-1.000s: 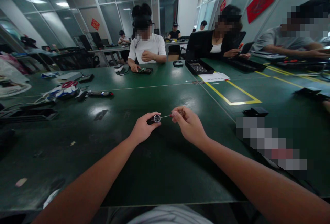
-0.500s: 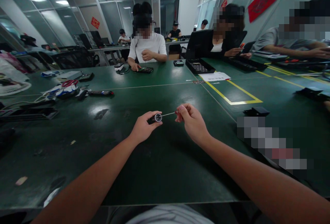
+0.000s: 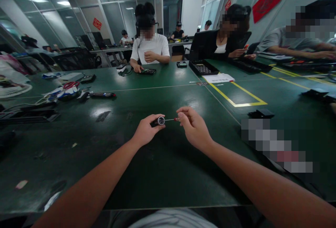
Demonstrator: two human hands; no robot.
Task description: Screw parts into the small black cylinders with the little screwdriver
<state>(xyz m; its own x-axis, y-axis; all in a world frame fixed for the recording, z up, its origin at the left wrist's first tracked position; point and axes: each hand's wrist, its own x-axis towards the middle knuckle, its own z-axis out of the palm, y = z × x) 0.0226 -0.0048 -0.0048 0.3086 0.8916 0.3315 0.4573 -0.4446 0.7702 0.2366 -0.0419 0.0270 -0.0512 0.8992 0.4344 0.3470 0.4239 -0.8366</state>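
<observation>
Hands meet over the green counter (image 3: pixel 168 172): our left hand (image 3: pixel 145 131) pinches a small black cylinder (image 3: pixel 158 121), our right hand (image 3: pixel 193 126) grips a thin screwdriver (image 3: pixel 172 119) against its end. Pushing off-centre, we judge, could make the tip slip.

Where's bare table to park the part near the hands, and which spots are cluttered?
Free: the green table between the forearms, and the stretch beyond the left hand and right hand up to the seam. Inside the yellow tape outline is bare too. Crowded: cable and tool pile far left; black holder and blurred item on the right.
</observation>
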